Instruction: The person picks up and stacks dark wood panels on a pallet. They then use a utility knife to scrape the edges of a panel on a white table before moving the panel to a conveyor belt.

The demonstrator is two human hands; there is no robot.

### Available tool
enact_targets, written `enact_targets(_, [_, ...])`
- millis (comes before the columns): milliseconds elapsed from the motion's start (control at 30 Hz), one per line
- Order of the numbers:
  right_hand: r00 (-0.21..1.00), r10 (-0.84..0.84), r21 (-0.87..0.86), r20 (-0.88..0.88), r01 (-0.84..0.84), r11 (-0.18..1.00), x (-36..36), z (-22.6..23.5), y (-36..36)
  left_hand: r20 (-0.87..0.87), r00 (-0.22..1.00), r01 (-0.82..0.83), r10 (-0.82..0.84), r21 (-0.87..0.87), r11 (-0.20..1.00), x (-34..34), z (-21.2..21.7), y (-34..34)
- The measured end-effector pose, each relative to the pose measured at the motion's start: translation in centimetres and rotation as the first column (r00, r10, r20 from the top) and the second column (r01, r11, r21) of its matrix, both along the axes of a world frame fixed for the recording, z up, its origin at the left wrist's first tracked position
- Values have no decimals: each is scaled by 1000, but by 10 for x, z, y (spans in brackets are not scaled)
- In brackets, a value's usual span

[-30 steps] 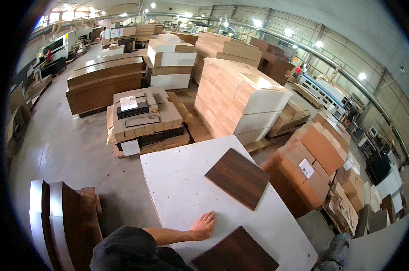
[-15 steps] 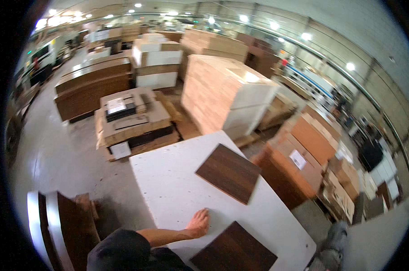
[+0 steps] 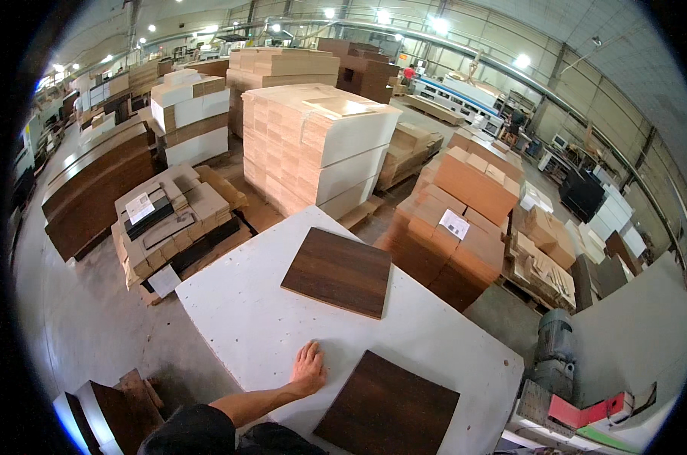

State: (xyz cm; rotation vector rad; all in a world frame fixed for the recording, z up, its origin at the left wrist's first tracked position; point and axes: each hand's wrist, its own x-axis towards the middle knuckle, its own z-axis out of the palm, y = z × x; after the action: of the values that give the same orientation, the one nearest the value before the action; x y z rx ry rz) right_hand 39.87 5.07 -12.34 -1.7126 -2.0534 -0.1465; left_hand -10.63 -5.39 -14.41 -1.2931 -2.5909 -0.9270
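Observation:
My left hand [image 3: 308, 369] rests on the white tabletop [image 3: 245, 296], fingers stretched forward and lightly bent, with nothing in it that I can see. Just to its right lies a dark brown wood-grain panel [image 3: 389, 409], apart from the fingers. A second dark brown panel [image 3: 337, 273] lies flat farther off, close to the table's far right edge. No part of my right hand shows.
A grey motor [image 3: 556, 341] and a red machine part [image 3: 586, 411] stand beyond the table's right edge. Past the far edge are brown stacked boards [image 3: 450, 235], a tall pale stack [image 3: 305, 144] and a low stack [image 3: 169, 220]. Curved dark panels [image 3: 116, 413] stand at lower left.
The view has turned to the right, so stacks and table sit farther left and the red machine part now shows. My left hand stays on the tabletop; both panels lie as before.

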Motion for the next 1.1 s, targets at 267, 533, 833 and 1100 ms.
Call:
enact_targets(267, [994,-35,-100,-107,24,995,3,1,4,20,1000,11,-11,4,1000,2,2,2])
enact_targets(533, [999,-27,-142,22,30,989,7,-7,6,24,1000,11,-11,2,1000,2,2,1])
enact_targets(833, [997,-54,-129,-60,46,991,1,6,-3,20,1000,1,-1,1,1000,3,4,3])
enact_targets(1100, [991,-44,-84,-128,33,996,19,-37,20,-74,997,36,-31,64,997,-7,-39,-2])
